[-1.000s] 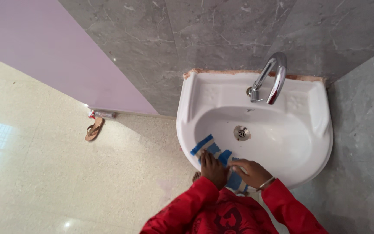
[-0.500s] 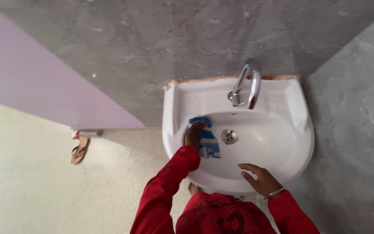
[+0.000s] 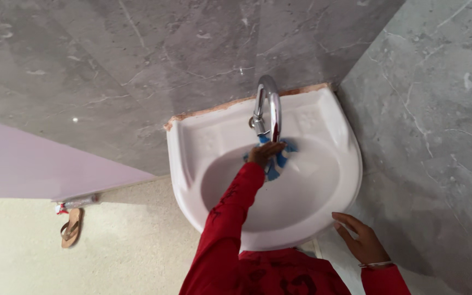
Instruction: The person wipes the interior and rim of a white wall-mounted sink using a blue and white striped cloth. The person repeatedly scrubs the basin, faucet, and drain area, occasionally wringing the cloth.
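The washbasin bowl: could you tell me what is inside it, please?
Inside the washbasin, the left hand presses a blue-and-white cloth beneath the chrome tap. Hand and cloth cover the drain.

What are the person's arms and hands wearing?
Both arms have long bright red sleeves, with a faint dark pattern on the left sleeve. The hands are bare, with no gloves. The right hand has a thin silver bangle at the wrist. The left hand shows no ring or bangle.
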